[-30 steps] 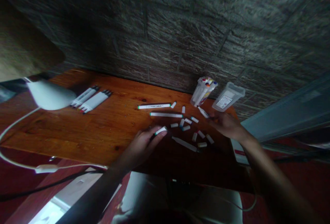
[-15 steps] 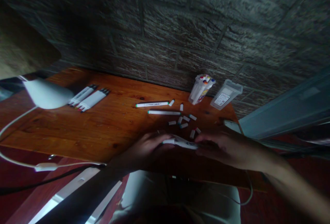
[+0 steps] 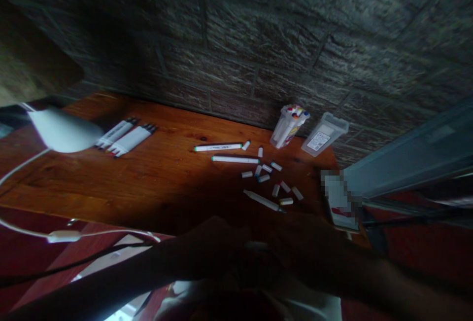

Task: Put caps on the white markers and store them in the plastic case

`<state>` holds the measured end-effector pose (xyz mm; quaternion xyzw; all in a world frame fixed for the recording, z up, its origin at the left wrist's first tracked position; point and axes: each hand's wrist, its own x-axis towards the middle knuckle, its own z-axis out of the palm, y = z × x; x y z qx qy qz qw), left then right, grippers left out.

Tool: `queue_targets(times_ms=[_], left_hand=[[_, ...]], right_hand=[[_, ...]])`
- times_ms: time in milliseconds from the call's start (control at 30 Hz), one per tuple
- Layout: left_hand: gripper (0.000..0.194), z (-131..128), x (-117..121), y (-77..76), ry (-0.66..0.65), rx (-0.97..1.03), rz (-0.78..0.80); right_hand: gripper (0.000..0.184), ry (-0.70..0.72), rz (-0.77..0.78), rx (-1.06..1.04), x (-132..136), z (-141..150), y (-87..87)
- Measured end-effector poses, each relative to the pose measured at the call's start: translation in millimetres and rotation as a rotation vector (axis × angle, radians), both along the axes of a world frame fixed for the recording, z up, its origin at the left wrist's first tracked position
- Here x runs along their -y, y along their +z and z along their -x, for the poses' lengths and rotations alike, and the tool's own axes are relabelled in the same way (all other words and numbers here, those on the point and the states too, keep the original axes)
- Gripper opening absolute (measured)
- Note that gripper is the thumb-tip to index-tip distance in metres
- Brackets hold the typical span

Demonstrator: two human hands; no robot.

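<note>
My left hand (image 3: 218,239) and my right hand (image 3: 299,242) are close together in deep shadow at the table's front edge. Between them shows a short white piece of a marker (image 3: 256,245), gripped from both sides; the rest of it and most of the fingers are hidden. Just beyond lies an uncapped marker (image 3: 262,200), slanting across the wood. Several loose caps (image 3: 276,191) are scattered past it, one of them a yellow-ended cap (image 3: 286,201). Farther back, two green-ended white markers (image 3: 218,147) (image 3: 235,160) lie side by side.
A clear holder of markers (image 3: 289,126) and a clear plastic box with a label (image 3: 325,134) stand by the stone wall. At left are a row of black-tipped markers (image 3: 133,139), a white lamp (image 3: 64,131) and its cable. A blurred-out flat object (image 3: 340,197) lies at right.
Both hands have drawn back toward my body with the marker, into shadow. The uncapped marker and more caps now show on the table where the hands were.
</note>
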<state>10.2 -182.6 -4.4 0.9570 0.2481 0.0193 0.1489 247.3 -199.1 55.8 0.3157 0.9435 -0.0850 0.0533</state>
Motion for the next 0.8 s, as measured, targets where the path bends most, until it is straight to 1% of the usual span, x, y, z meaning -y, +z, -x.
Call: queue_targets(times_ms=[133, 200, 267, 333, 400, 467, 533, 600, 633, 700, 733, 800], left_hand=[[0.008, -1.6, 12.2, -3.9, -0.072, -0.047, 0.039], [0.014, -0.1, 13.3, -5.6, -0.048, -0.061, 0.092], [0.024, 2.6, 11.5, -8.0, 0.034, -0.043, 0.135], [0.028, 6.8, 8.1, -12.1, 0.131, 0.007, 0.169], [0.027, 13.0, 5.8, -19.2, 0.227, 0.077, 0.184], [0.029, 21.1, 7.1, -30.1, 0.327, 0.162, 0.187], [0.033, 29.9, 12.8, -45.0, 0.417, 0.253, 0.148], [0.036, 37.0, 21.1, -61.3, 0.466, 0.365, 0.058], [0.038, 39.4, 25.1, -68.5, 0.472, 0.43, -0.016], [0.04, 40.8, 31.0, -77.9, 0.457, 0.488, -0.115], [0.04, 40.0, 32.4, -79.4, 0.434, 0.495, -0.146], [0.038, 35.9, 32.1, -76.6, 0.405, 0.488, -0.151]], right_hand=[[0.01, 0.158, -0.044, 0.053, 6.6, 7.4, -7.4], [0.011, 0.186, -0.037, 0.044, 6.2, 11.6, -9.1], [0.013, 0.141, -0.047, 0.027, -0.1, 12.3, -5.7], [0.011, 0.029, -0.044, -0.058, -13.7, 6.6, 4.0], [0.014, -0.178, 0.015, -0.272, -32.3, -6.0, 16.3], [0.02, -0.443, 0.113, -0.647, -50.2, -23.0, 24.2], [0.023, -0.677, 0.229, -1.059, -61.5, -38.7, 22.2], [0.024, -0.823, 0.381, -1.358, -64.1, -46.9, 10.8], [0.025, -0.863, 0.453, -1.456, -62.8, -47.1, 3.0], [0.025, -0.885, 0.549, -1.586, -57.7, -39.9, -12.3], [0.024, -0.875, 0.575, -1.629, -55.0, -33.6, -18.3], [0.024, -0.829, 0.613, -1.691, -51.2, -19.4, -24.3]])
